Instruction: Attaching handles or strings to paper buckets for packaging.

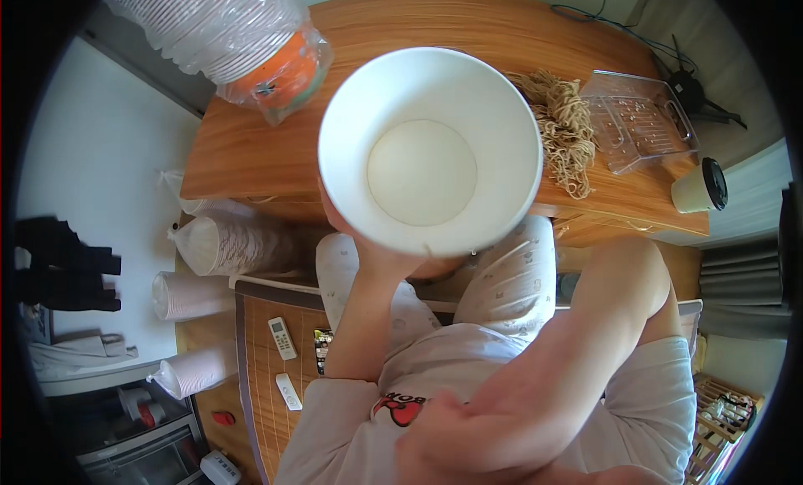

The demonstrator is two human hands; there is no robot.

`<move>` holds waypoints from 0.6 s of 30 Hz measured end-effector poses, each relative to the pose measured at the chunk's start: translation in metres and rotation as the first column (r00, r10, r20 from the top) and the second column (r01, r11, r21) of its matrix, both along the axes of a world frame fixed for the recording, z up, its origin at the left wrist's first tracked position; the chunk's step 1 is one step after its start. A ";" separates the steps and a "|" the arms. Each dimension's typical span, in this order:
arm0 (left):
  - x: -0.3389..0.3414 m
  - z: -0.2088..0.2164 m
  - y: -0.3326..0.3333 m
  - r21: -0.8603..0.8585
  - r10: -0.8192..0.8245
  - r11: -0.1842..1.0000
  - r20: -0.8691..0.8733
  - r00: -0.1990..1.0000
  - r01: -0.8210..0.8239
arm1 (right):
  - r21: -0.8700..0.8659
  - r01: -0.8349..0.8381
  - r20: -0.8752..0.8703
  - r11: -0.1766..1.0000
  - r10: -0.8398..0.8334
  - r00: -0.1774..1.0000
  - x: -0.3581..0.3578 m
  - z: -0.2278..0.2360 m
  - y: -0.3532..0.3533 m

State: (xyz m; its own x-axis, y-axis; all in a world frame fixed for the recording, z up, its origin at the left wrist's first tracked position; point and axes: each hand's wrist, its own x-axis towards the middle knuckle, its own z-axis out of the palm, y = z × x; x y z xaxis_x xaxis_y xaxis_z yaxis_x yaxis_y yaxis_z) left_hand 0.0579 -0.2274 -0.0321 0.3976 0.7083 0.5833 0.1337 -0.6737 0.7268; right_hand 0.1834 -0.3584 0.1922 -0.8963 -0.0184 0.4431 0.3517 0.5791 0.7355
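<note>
A large white paper tub (427, 138) is held up over the front edge of the wooden table, its open mouth toward me and its inside bare. My left hand (383, 255) grips it from below and along the left side, most of the fingers hidden behind the wall. My right hand (447, 439) is drawn back close to my chest, over the shirt (493, 351). Its fingers are blurred, and whether they hold anything does not show. Behind the tub's right side lies a tangled bundle of tan strings (565, 129).
On the wooden table (418, 16) are a plastic-wrapped stack of tubs (242, 41), a clear plastic tray (636, 121) and a black-lidded cup (701, 188). More bagged stacks (242, 244) stand at lower left. Two remote controls (283, 338) lie on a mat beside me.
</note>
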 end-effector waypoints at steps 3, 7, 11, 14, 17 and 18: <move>0.001 0.004 0.005 0.043 -0.004 0.999 -0.007 1.000 0.005 | 0.185 -0.168 -0.266 0.968 0.214 0.940 0.000 -0.046 -0.001; -0.043 0.011 -0.001 0.148 0.012 0.989 -0.028 1.000 -0.007 | 0.386 -0.260 -0.290 0.885 0.384 0.877 0.026 -0.067 -0.007; -0.063 0.023 -0.012 0.217 -0.057 0.974 -0.004 0.998 0.057 | -0.711 0.401 -0.496 0.577 -0.817 0.296 0.049 -0.057 -0.053; -0.060 0.028 -0.019 0.270 -0.103 0.958 0.000 0.995 0.100 | -0.699 0.001 -0.685 0.715 -0.670 0.284 0.057 -0.051 -0.006; -0.063 0.030 -0.026 0.318 -0.142 0.939 0.004 0.990 0.133 | -0.754 -0.133 -0.652 0.643 -0.706 0.278 0.060 -0.067 0.007; -0.064 0.031 -0.030 0.335 -0.152 0.932 0.005 0.988 0.141 | -0.774 -0.184 -0.632 0.605 -0.724 0.278 0.060 -0.069 0.008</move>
